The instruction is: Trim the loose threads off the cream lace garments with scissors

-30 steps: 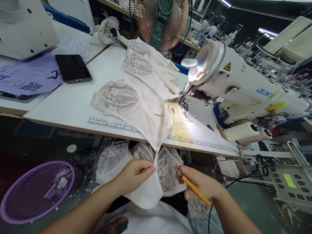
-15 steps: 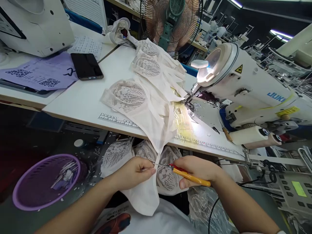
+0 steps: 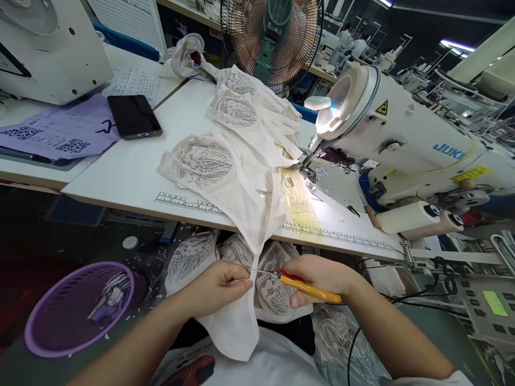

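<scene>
My left hand [image 3: 219, 287] pinches the narrow edge of a white lace bra piece [image 3: 237, 335], just below the table edge over my lap. In my right hand [image 3: 317, 281] is a pair of thread snips [image 3: 309, 288] with an orange and a red handle. Their thin metal blades point left and lie across the narrow white strip beside my left fingertips. I cannot tell whether the blades are apart. From that strip the fabric runs up to a chain of white lace bra pieces [image 3: 205, 161] on the table. More lace cups [image 3: 191, 257] lie behind my hands.
A lit sewing machine [image 3: 402, 128] stands on the right of the white table [image 3: 120, 177], with thread cones [image 3: 410, 220] beside it. A phone [image 3: 134, 116] rests on purple paper [image 3: 72, 126] at left. A fan [image 3: 273, 43] is behind; a purple basket [image 3: 76, 268] sits lower left.
The view has shifted slightly, so the table and machine appear a little further left. Both hands keep their holds, with the snips still across the strip.
</scene>
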A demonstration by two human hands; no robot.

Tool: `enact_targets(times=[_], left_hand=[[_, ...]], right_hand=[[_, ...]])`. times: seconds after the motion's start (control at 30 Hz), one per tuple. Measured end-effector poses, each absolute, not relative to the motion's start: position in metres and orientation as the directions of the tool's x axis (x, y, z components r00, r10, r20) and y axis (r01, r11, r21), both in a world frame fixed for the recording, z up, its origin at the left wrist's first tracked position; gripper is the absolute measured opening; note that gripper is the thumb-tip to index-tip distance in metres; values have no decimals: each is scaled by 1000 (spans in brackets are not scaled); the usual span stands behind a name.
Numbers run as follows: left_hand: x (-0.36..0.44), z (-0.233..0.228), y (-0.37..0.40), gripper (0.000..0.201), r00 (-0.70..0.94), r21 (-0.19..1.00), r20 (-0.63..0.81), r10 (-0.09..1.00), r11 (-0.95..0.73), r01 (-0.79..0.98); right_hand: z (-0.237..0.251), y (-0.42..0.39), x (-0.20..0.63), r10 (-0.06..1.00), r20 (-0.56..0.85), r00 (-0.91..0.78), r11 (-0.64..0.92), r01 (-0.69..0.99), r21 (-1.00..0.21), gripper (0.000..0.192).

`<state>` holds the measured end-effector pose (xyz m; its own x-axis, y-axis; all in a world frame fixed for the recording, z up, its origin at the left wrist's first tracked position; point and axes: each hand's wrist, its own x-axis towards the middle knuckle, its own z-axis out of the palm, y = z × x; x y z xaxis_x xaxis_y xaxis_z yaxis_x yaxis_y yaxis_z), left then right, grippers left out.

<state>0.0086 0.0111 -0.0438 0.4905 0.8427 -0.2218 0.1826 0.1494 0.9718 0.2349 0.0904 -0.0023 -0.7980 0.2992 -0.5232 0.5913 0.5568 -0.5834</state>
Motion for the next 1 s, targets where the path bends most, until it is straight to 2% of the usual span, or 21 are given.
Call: enact_targets(times=[0.17,0.23,0.3,0.4,0.47,0.57,0.63,0.77,0.87,1.0], left_hand=[[7,-46,12,32,467,970,-218,857,137,202],[6,-44,12,32,457,968,-218,862,130,217],[7,-37,13,32,445,967,-195,874,97,234],[16,-23,17,31,422,966,-72,903,-42,256],[27,-16,20,28,415,952,53,908,-171,254],[42,-16,25,22,376,918,224,899,-324,228],[49,-22,28,16,344,911,264,901,-350,219],[55,-37,30,13,284,949,204,937,-261,177],[55,-47,29,11,282,962,139,949,-197,188],[57,-54,29,3,243,939,104,964,-176,296]], right_hand=[[-7,92,237,344,-501,-794,517,605,-605,48],[-10,91,240,397,-481,-782,459,623,-633,54],[-14,88,243,482,-393,-783,373,589,-717,58],[-19,77,244,598,-168,-784,215,359,-908,63],[-22,65,243,629,-74,-774,131,199,-971,66],[-28,46,242,694,-59,-718,28,108,-994,55],[-33,35,246,787,-76,-613,-11,109,-994,44],[-41,22,262,909,-37,-416,64,227,-972,29],[-39,20,273,932,16,-361,158,368,-916,24],[-36,22,277,922,141,-361,298,429,-853,18]])
